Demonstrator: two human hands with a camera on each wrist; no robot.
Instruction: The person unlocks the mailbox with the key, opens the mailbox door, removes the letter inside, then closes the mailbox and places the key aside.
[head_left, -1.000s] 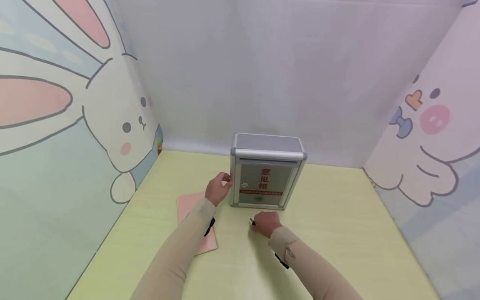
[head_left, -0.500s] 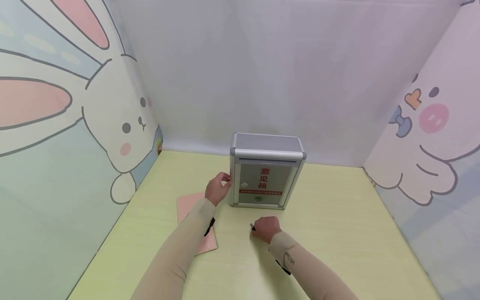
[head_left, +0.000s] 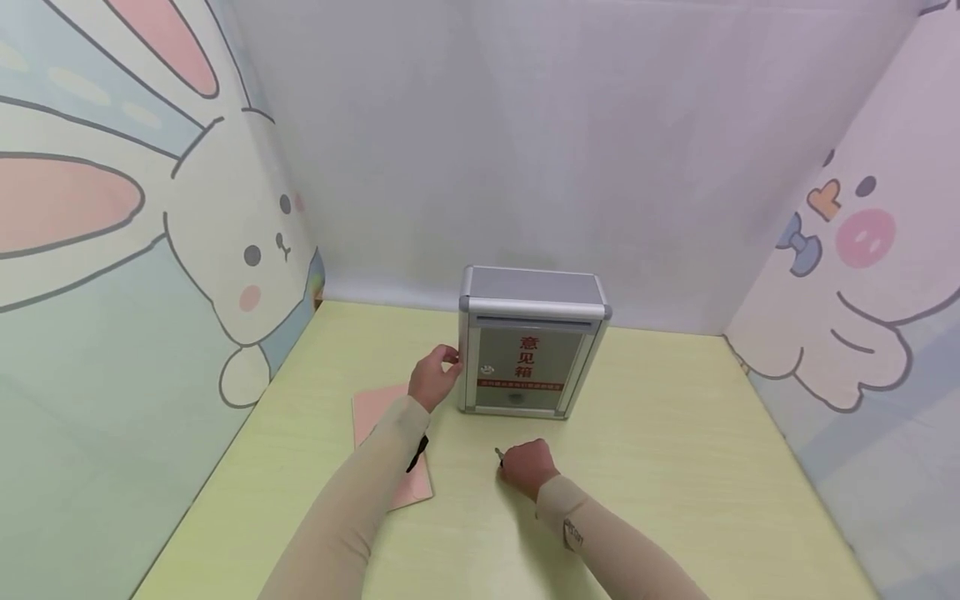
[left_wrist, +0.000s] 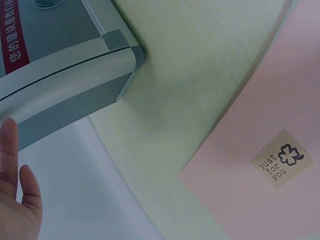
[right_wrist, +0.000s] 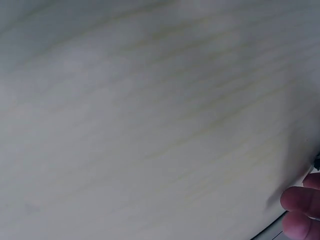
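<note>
A silver-framed suggestion box (head_left: 532,350) with red characters on its grey front stands upright on the table. My left hand (head_left: 433,379) touches its left side with the fingertips; in the left wrist view an extended finger (left_wrist: 8,150) lies against the metal frame. In front of the box, my right hand (head_left: 529,467) pinches a small key (head_left: 498,454) with a silver blade and a black head, pointing left. Most of the key is hidden by the fingers. A small round lock (head_left: 487,369) sits at the left of the box's front panel.
A pink envelope (head_left: 375,410) with a "just for you" sticker (left_wrist: 281,158) lies on the pale wooden table (head_left: 660,467), partly under the left forearm. A white curtain (head_left: 525,150) hangs behind the box, and cartoon-printed walls stand at both sides.
My right hand has drawn back slightly from the box toward me with the key, which now points more to the left. My left hand has stayed at the box's side.
</note>
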